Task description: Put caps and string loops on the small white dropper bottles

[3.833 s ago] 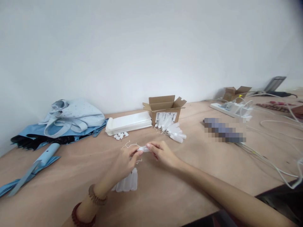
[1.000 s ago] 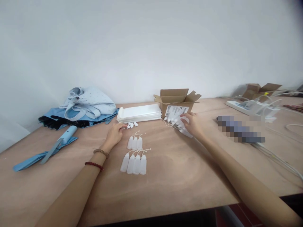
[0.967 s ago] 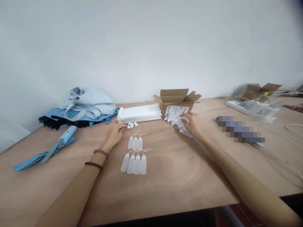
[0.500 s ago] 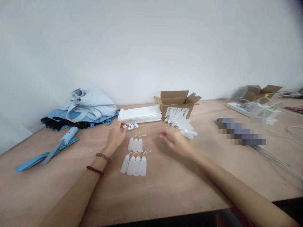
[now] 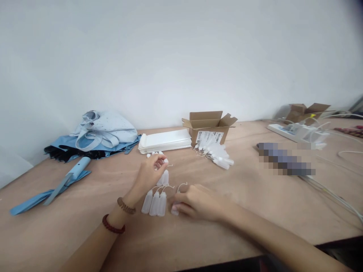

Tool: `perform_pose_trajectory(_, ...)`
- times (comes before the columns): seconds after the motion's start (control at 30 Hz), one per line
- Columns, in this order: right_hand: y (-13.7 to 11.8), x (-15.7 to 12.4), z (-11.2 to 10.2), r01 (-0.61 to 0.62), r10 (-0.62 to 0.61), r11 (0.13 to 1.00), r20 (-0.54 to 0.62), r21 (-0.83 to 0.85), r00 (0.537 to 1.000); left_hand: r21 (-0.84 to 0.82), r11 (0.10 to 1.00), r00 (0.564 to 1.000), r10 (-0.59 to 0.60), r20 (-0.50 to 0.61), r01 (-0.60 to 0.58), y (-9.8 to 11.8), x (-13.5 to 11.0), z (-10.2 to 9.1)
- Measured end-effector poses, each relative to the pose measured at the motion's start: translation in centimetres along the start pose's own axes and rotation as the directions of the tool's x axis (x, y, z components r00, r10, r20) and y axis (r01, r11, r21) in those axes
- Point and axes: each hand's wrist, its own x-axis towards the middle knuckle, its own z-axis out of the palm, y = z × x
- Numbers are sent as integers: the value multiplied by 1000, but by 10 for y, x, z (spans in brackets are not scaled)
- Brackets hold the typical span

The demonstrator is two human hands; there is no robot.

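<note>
L hand [image 5: 148,172] pinches a sm. white piece [image 5: 166,161], prob. a cap, b/w its fingers; R hand [image 5: 202,202] pinches a sm. btl [image 5: 175,213] at bench [image 5: 159,247] level, btl row [image 5: 154,205] just left of its fingers, necks pointing away, prob. for easy grabbing.

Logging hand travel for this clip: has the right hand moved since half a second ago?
Yes. Against the open cardboard box, the right hand has come nearer the person and slightly left, fingers now on a small bottle.
</note>
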Motion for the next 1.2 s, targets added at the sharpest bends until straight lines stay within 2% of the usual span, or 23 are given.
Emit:
perform_pose_trajectory(0.1, 4, -3, -2, -19, 18, 999, -9, -48, 1000, -176, 979, 993, -89, 73, 101, 6, -4, 4)
perform_pose_trajectory(0.2, 12, -4, -4, -89, 77, 988, -94, -127, 993, -285, 943, 983, -146, 109, 171, 12, -5, 5)
perform_pose_trajectory(0.33, 26, -3, -5, -166, 130, 974, -222, -152, 966, -336, 909, 966, -205, 159, 248, 19, -3, 2)
perform_pose_trajectory(0.5, 33, -1, -1, -123, 98, 990, -273, -73, 957, -351, 871, 925, -249, 288, 343, 24, -2, 0)
perform_pose_trajectory(0.7, 34, 0, 6, -78, 66, 996, -285, -32, 956, -449, 822, 915, -198, 353, 351, 20, -4, 6)
perform_pose_trajectory(0.87, 33, -1, 4, -51, 40, 998, -258, -38, 965, -468, 791, 891, -203, 406, 394, 18, -7, 4)
perform_pose_trajectory(1.07, 30, -2, -3, -80, 56, 992, -222, -100, 973, -418, 864, 914, -108, 392, 281, 14, -8, 4)
perform_pose_trajectory(1.2, 31, -1, -5, -77, 60, 995, -221, -67, 973, -382, 891, 923, -94, 374, 246, 15, -7, 4)
